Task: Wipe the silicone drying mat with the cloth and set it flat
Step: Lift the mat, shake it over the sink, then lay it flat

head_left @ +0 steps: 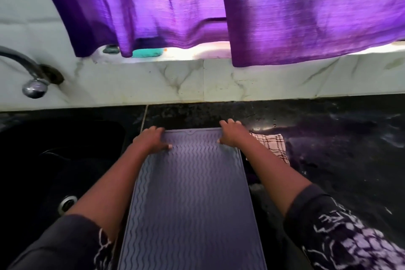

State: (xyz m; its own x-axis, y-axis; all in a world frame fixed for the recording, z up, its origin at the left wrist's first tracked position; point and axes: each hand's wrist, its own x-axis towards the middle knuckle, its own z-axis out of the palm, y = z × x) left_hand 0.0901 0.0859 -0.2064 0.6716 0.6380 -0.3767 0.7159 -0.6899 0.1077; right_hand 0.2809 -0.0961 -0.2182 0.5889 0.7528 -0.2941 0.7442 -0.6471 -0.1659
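Note:
A grey silicone drying mat (190,195) with wavy ridges lies lengthwise on the dark counter, its near end running out of the bottom of the view. My left hand (151,139) grips the mat's far left corner, thumb on top. My right hand (232,135) grips the far right corner the same way. A white cloth with a dark check pattern (274,144) lies crumpled on the counter just right of the mat, partly hidden behind my right forearm.
A black sink (54,160) with a metal drain (66,203) sits to the left of the mat. A chrome tap (32,85) juts from the marble wall. Purple curtains (241,6) hang over the window ledge. The dark counter (328,149) to the right looks wet.

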